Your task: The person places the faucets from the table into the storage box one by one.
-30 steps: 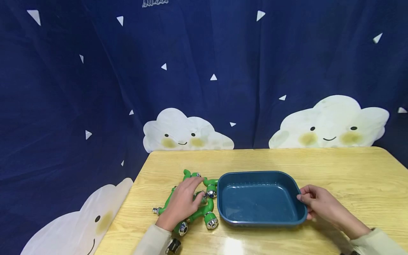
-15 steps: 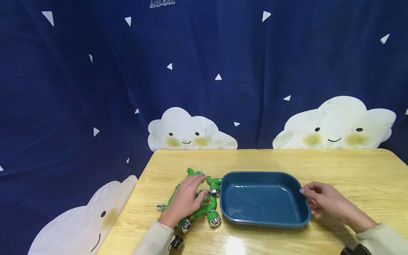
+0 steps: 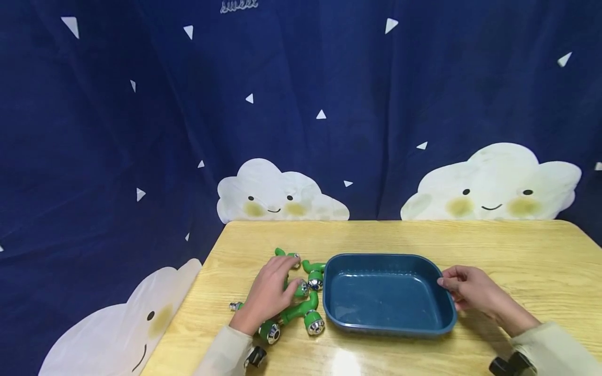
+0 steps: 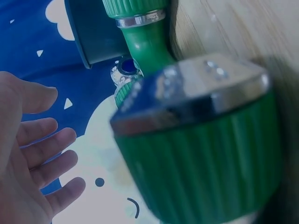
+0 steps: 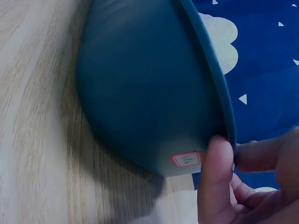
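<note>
My left hand (image 3: pixel 267 293) is over a cluster of green curved pipe-like pieces with ribbed collars and chrome ends; its fingers are loosely bent around nothing. In the left wrist view, the fingers (image 4: pixel 53 161) are spread apart, and a green piece (image 4: pixel 201 163) with a chrome end looms close to the camera. Just right of the cluster stands a dark teal rectangular bin (image 3: pixel 385 330) on the table. My right hand (image 3: pixel 475 292) pinches the bin's right rim between thumb and fingers. Part of the green cluster is hidden under my left hand.
The wooden table (image 3: pixel 527 250) backs onto a dark blue curtain (image 3: pixel 291 68) printed with clouds and triangles. One green piece (image 3: pixel 314 277) lies against the bin's left wall. A small label (image 5: pixel 188 159) is stuck on the bin's outer wall.
My view has shifted a little. My left hand has moved slightly left over the green pieces, covering more of the leftmost one. The right hand keeps its pinch on the bin's rim.
</note>
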`<state>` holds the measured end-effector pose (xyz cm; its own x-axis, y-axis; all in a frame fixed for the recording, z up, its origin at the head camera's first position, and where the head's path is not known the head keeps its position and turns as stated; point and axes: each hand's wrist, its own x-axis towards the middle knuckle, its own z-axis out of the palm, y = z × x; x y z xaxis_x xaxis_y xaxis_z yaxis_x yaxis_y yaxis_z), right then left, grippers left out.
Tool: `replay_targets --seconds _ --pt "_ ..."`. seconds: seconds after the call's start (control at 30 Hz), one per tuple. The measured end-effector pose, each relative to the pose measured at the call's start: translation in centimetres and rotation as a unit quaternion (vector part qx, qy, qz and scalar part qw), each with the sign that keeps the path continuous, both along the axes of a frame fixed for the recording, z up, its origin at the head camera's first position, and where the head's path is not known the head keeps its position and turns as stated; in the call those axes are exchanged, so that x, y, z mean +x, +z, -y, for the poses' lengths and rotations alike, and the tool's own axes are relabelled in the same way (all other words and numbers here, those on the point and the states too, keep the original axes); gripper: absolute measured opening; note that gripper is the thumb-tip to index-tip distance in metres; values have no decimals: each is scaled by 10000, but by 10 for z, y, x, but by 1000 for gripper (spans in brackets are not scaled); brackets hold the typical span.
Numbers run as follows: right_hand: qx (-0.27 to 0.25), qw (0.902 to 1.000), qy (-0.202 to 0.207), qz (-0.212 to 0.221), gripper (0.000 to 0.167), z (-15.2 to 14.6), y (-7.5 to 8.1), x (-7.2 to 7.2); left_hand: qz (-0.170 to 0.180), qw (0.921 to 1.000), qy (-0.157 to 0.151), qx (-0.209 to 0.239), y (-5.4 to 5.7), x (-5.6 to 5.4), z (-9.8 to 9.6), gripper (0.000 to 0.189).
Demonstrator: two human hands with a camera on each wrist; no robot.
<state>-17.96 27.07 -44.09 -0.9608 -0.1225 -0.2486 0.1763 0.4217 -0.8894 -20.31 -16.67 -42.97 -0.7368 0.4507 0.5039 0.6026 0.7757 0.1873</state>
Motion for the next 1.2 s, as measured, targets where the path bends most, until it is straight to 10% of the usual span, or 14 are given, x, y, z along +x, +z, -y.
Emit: replay_targets --seconds 0.7,1.2 --pt "0 10000 -43 17 30 2 -1 0 130 9990 358 -246 12 -17 25 38" --pt "-17 9999 -64 -101 30 5 -4 3 -371 9932 646 -890 -7 -35 54 40"
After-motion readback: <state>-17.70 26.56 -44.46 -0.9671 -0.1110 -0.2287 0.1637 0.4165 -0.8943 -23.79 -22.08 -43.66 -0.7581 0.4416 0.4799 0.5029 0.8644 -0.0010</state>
